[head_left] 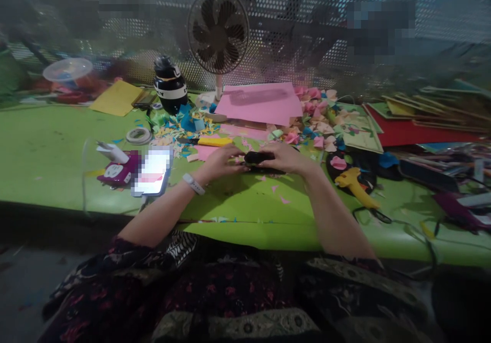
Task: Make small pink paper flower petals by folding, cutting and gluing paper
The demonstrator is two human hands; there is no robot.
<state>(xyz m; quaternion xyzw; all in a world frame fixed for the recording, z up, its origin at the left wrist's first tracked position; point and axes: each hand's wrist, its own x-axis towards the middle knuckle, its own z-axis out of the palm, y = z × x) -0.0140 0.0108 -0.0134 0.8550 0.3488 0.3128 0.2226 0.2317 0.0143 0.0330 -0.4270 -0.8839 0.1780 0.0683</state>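
Note:
Near the middle of the green table, my right hand is wrapped round a small black object, whose rounded end points left. My left hand, with a white band on the wrist, reaches in from the left; its fingertips are at the object's left end, and whether they grip it is unclear. A dark flat shape lies under the object. Just behind my left hand is a yellow cutter. Small pink paper scraps lie in front of my hands.
A lit phone, purple box and tape roll lie left. Behind are a black bottle, fan, pink sheets and paper pieces. A yellow glue gun with a cable sits right.

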